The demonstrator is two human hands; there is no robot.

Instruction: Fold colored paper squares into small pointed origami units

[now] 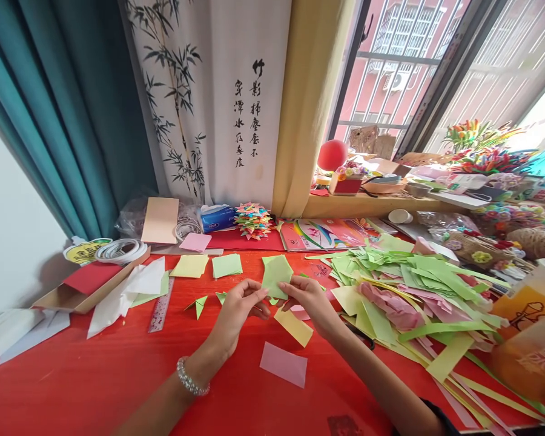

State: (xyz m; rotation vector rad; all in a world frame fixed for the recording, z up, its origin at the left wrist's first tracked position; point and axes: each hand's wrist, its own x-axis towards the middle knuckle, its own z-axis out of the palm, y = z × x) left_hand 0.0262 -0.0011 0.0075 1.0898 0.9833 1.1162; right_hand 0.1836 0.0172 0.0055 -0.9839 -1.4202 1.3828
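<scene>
A green sheet of paper [277,274] is held up over the red table between my two hands, its top corners seeming folded in. My left hand [240,307], with a beaded bracelet at the wrist, pinches its lower left edge. At its lower right, the thumb and fingers of my right hand [309,298] press on the paper. Below the hands lie a yellow paper rectangle [294,327] and a pink paper rectangle [283,364]. Small folded green pieces [200,306] rest left of my left hand. Behind are a yellow stack [189,266] and a green stack [227,265] of paper.
A large heap of green, yellow and pink paper strips [418,284] covers the right side. A clear ruler [161,306] and a cardboard tray [88,289] lie at left. At the back stand a colourful folded-paper ball [253,221] and a blue tissue pack [217,217].
</scene>
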